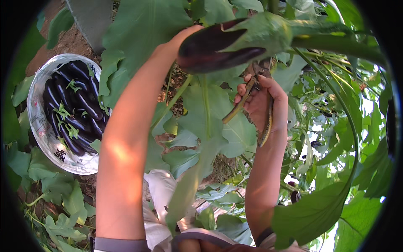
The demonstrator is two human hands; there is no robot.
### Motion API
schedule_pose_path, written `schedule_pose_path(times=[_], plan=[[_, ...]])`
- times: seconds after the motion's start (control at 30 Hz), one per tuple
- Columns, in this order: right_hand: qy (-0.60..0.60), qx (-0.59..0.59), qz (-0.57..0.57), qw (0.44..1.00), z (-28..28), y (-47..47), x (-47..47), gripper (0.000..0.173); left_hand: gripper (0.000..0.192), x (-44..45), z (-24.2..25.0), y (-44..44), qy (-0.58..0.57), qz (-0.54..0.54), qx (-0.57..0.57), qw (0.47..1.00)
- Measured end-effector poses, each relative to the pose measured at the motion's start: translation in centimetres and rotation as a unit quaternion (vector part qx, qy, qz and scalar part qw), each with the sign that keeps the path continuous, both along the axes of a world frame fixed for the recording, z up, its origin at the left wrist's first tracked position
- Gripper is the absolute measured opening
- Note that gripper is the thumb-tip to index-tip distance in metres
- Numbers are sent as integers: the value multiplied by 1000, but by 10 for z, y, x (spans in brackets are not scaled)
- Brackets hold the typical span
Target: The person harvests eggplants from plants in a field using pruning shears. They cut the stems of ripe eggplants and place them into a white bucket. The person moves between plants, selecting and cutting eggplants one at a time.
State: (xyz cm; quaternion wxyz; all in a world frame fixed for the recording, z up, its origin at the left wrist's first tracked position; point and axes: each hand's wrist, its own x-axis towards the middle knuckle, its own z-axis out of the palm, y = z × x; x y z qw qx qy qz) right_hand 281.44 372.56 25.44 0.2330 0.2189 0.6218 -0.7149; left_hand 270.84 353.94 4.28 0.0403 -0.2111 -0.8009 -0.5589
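A dark purple eggplant (201, 52) with a large green calyx (258, 37) hangs close to the camera, its thick green stalk running off to the right. My left hand (186, 34) is at its blunt end, mostly hidden behind the fruit and a broad leaf; whether it grips anything cannot be made out. Below the calyx, my right hand (258, 108) holds pruning shears (267, 121) by their worn yellowish handles, which are spread apart. The pivot of the shears points up toward the eggplant, and their blades are largely hidden behind it.
On the left stands a round container with a white, printed lining (39, 121), holding many eggplants (83, 100). Large eggplant leaves (148, 41) crowd the space around my arms. A curved leaf stem (349, 126) arches down at right. A grey slab-like surface (91, 22) lies on soil at upper left.
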Motion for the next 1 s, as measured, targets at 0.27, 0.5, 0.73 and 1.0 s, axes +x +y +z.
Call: schedule_pose_path(times=[0.27,0.5,0.73,1.0], plan=[[32,22,-64,997,-26,-7,-39,30,59,-12,-13,13,-182,49,-104,977],[98,21,-118,988,-32,-15,-39,22,66,-5,7,-42,-101,101,-133,981],[24,25,-35,999,-30,-7,-25,18,84,53,44,-98,-242,-30,-143,959],[-28,138,-120,983,-70,6,72,17,62,230,26,-158,-587,-3,416,694]])
